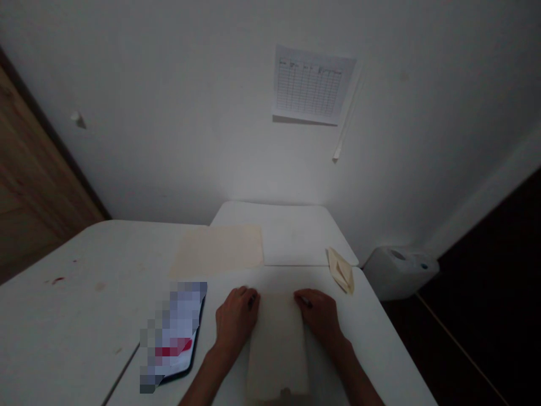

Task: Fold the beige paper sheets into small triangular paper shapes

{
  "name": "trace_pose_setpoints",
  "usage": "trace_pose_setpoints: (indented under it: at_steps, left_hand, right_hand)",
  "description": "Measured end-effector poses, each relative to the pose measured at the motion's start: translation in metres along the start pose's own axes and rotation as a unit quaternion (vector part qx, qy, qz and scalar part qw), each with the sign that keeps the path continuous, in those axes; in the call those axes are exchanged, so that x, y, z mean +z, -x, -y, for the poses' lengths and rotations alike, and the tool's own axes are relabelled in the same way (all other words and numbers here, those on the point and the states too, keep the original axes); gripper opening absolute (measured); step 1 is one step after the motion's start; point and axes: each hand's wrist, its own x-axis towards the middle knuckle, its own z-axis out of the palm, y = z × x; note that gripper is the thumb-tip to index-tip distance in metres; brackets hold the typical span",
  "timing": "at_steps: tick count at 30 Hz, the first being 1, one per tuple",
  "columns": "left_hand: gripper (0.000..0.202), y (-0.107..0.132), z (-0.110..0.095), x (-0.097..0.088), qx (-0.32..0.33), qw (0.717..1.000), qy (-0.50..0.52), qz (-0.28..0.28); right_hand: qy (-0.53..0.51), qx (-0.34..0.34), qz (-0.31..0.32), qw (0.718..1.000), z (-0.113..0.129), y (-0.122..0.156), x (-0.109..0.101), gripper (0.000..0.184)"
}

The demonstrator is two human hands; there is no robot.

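Note:
A long beige strip of paper (277, 344), seemingly folded, lies on the white table, running from between my hands toward the bottom of the view. At its far left corner my left hand (236, 316) is closed, fingers curled and pinching the edge. My right hand (320, 316) is closed in the same way on the far right corner. A small dark notch or mark shows near the strip's near end. Beyond my right hand sits a small folded beige paper piece (340, 272). Farther left, a flat beige sheet (220, 246) lies across the table.
A smartphone (190, 355) with a lit, blurred screen lies left of my left arm. White tabletops (296, 231) meet at seams. A printed table sheet (313, 84) hangs on the wall. Right of the table stands a white container (393, 273) above a dark floor.

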Motion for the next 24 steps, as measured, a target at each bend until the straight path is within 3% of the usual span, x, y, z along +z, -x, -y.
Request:
trace_pose_setpoints:
  at_steps: [6, 15, 19, 24]
  left_hand:
    - [0.022, 0.0, 0.0, 0.001, 0.0, 1.0, -0.003, -0.004]
    - [0.021, 0.001, 0.002, 0.003, -0.002, 1.0, 0.004, -0.013]
    - [0.031, 0.0, 0.004, 0.007, -0.013, 0.999, 0.018, -0.023]
    - [0.02, -0.003, 0.011, 0.011, 0.061, 0.998, 0.022, -0.024]
  right_hand:
    - [-0.005, -0.028, 0.034, 0.999, -0.008, -0.001, -0.006, 0.024]
    - [0.013, -0.027, 0.148, 0.988, -0.011, -0.004, -0.027, 0.032]
    - [0.036, -0.049, 0.177, 0.982, -0.009, -0.004, -0.033, 0.032]
    - [0.069, -0.079, 0.182, 0.978, -0.009, -0.003, -0.032, 0.028]
